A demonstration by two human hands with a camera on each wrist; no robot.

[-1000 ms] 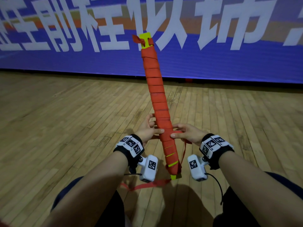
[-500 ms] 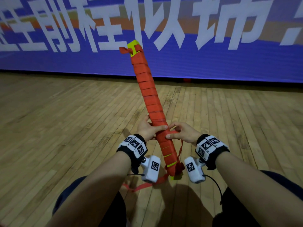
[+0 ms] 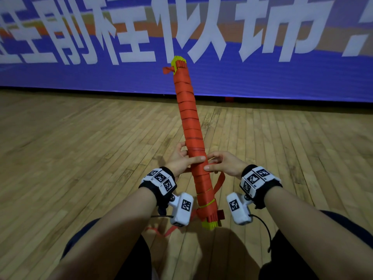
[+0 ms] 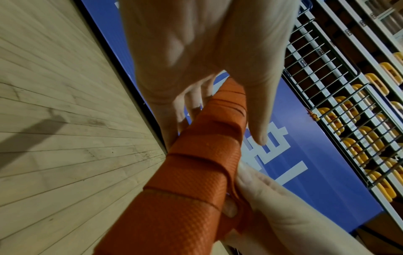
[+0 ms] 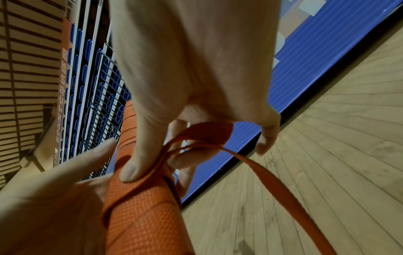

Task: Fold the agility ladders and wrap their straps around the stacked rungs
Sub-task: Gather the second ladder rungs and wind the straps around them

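The bundle (image 3: 190, 136) of stacked yellow rungs stands tilted between the person's knees, orange strap wound over nearly its whole length. Only a short stretch near the bottom shows yellow, so I judge the wrapping close to done. The left hand (image 3: 179, 161) grips the bundle, thumb across the front. The right hand (image 3: 223, 163) pinches the loose strap (image 5: 257, 165) against it; the tail trails to the floor (image 3: 80, 148), still to be wound and tucked.
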